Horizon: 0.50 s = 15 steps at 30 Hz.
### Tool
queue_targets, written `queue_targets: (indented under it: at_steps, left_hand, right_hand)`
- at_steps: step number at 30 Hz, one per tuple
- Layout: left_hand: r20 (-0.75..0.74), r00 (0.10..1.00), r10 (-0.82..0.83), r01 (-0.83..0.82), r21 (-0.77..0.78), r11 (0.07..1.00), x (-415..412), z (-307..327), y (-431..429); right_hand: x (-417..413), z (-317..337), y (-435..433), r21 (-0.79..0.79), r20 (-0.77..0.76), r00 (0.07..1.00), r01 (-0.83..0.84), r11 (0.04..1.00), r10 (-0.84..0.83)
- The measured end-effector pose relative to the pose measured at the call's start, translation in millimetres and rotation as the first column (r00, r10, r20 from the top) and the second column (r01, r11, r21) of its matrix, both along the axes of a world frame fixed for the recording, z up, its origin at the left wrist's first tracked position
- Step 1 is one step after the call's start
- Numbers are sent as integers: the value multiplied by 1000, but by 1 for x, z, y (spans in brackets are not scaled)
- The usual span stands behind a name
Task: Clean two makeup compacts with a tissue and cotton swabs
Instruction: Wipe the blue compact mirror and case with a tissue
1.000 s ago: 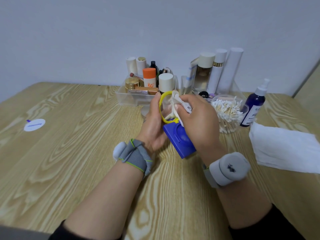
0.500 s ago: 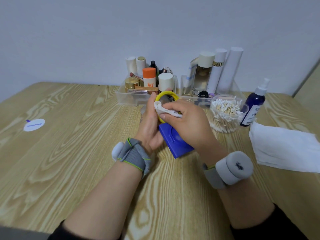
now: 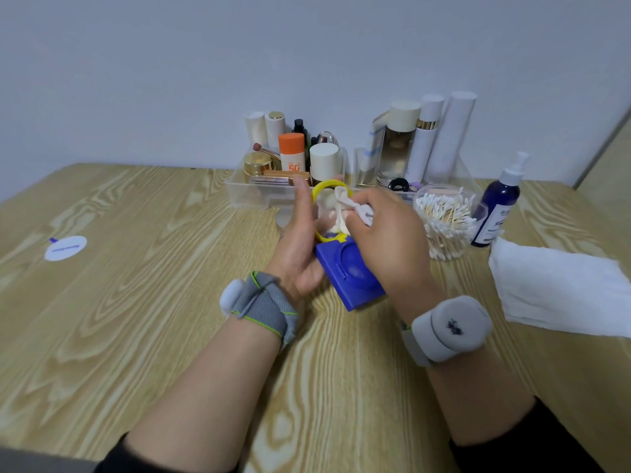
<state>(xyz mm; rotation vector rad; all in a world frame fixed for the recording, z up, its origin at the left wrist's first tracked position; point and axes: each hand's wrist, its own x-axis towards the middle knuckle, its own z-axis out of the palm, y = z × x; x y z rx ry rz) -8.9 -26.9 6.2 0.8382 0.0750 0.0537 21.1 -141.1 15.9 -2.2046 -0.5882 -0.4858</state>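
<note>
The right hand (image 3: 386,244) has carried the tissue (image 3: 345,209) across the mirror. Half a second ago the wad sat low on the side nearest the left thumb; now it lies on the far side from that thumb, running from the top of the yellow lid (image 3: 329,184) down towards the hinge. It was on that side a second ago too, so this reads as a back-and-forth wipe in full swing, and the first compact is probably not finished.

The right fingers (image 3: 362,203) are curled tight on the crumpled tissue, pressing it to the glass. The left hand (image 3: 297,254) grips the blue compact (image 3: 351,278) just above the worktop (image 3: 136,302), lid open and upright, thumb straight along the rim; its other fingers are hidden behind the case.

Just beyond the right knuckles stands a jar of cotton swabs (image 3: 444,220) — untouched, ready for the crevices. A blue pump bottle (image 3: 498,213) is beside it, and a flat white sheet (image 3: 560,288) lies outside the right wrist. Past the fingertips of both hands a clear tray (image 3: 246,196) of cosmetics sits close — a wide sweep could knock it. I cannot pick out the second compact.
</note>
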Motion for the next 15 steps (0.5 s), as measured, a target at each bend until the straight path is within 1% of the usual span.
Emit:
queue_targets:
  at_steps: [6,10,12,15]
  left_hand:
    - [-13,1000,-1,1,0,1000,-2,4,0]
    - [-46,999,2,-1,16,1000,-2,2,2]
    - [-62,998,6,-4,19,1000,-2,2,3]
    - [-38,999,24,-22,59,998,-3,4,2]
  right_hand:
    - [-1,-1,1,31,23,999,23,999,-23]
    - [-3,1,2,66,116,992,-61,996,53]
    - [-4,3,1,24,167,983,-80,996,75]
    - [-6,3,3,-71,209,977,-32,997,47]
